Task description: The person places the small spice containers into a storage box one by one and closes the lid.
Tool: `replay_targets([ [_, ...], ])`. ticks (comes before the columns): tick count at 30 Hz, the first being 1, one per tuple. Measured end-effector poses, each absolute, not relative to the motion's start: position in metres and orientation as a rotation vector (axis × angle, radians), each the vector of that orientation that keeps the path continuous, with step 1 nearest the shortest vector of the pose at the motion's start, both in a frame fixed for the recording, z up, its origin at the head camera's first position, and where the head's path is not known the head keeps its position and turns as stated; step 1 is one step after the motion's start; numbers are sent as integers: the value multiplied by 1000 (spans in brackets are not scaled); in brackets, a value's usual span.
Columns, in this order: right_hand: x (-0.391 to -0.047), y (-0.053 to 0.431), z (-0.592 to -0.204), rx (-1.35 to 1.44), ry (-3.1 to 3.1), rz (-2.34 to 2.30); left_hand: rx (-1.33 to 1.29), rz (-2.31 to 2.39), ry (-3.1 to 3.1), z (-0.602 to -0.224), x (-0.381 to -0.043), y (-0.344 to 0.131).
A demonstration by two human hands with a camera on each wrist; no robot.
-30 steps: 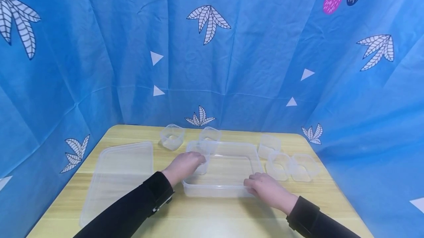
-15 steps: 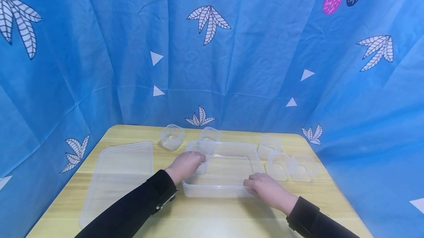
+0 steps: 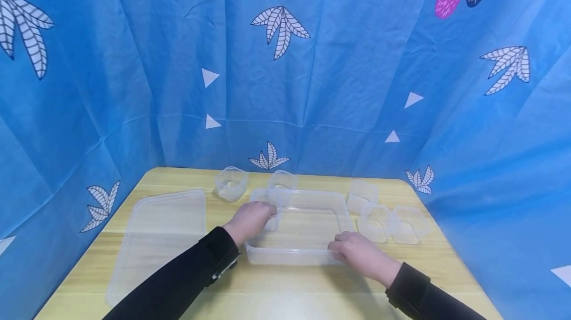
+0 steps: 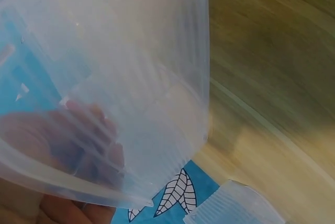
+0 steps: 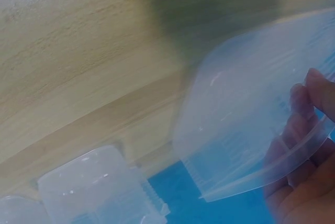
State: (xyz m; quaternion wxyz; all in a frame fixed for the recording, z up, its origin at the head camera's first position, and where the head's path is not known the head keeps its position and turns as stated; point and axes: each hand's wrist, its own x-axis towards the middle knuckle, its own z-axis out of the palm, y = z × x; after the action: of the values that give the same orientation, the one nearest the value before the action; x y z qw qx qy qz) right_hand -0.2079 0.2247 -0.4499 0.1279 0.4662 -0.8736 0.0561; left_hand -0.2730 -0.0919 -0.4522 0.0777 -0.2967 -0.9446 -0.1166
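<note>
In the head view a large clear plastic food box stands mid-table, its long side facing me. My left hand reaches over its left end and grips a small clear plastic cup inside. The left wrist view shows that hand blurrily through the box's translucent wall, so the fingers' exact hold is partly hidden. At the front right corner my right hand holds the box rim. The right wrist view has its thumb and fingers on either side of the wall.
A large clear flat lid lies left on the wooden table. Behind the box are two small cups, one at the left. Three more, including a rounded one, stand to its right. A blue patterned curtain surrounds the table.
Both hands and the containers stay almost in place. The left forearm shifts very slightly right.
</note>
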Motion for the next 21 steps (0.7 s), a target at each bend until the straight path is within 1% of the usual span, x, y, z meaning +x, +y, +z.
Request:
replay_targets([
  [6, -210, 224, -450, 1383, -2520, 177, -830, -359, -2878, -453, -274, -90],
  [21, -208, 225, -450, 1380, -2538, 165, -827, -320, -2842, -455, -272, -91],
])
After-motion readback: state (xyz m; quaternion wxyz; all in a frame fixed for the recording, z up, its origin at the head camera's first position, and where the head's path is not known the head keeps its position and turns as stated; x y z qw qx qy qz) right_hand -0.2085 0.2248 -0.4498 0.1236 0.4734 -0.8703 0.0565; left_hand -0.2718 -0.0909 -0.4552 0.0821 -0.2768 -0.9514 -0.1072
